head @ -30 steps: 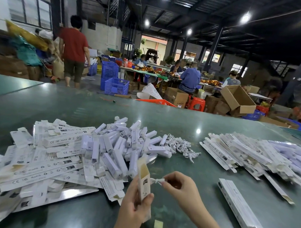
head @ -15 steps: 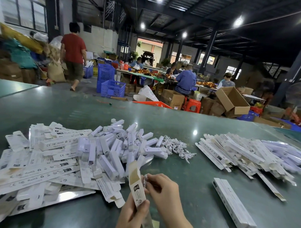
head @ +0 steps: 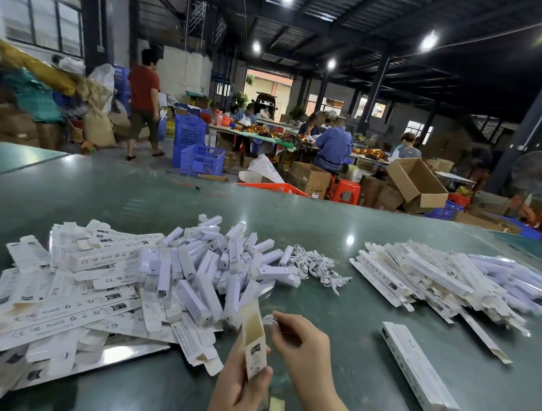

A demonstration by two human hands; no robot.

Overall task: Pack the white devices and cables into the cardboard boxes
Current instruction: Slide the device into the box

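My left hand [head: 242, 385] grips a slim white cardboard box [head: 253, 337] held upright, its open top showing the brown inside. My right hand [head: 298, 344] pinches a small coiled white cable [head: 269, 319] right at the box's open mouth. Behind them lies a heap of white devices [head: 206, 264], and to its right a bundle of white cables [head: 316, 265]. Flat unfolded box blanks [head: 60, 296] are piled on the left.
A stack of filled long white boxes [head: 445, 279] lies at the right, with one closed box [head: 417, 364] nearer me. The green table [head: 141, 197] stretches ahead. Beyond it are blue crates [head: 200, 158], brown cartons [head: 415, 182] and seated and walking people.
My right hand has brought the coiled cable from apart on the right up to the box's open top. The view has tilted down a little.
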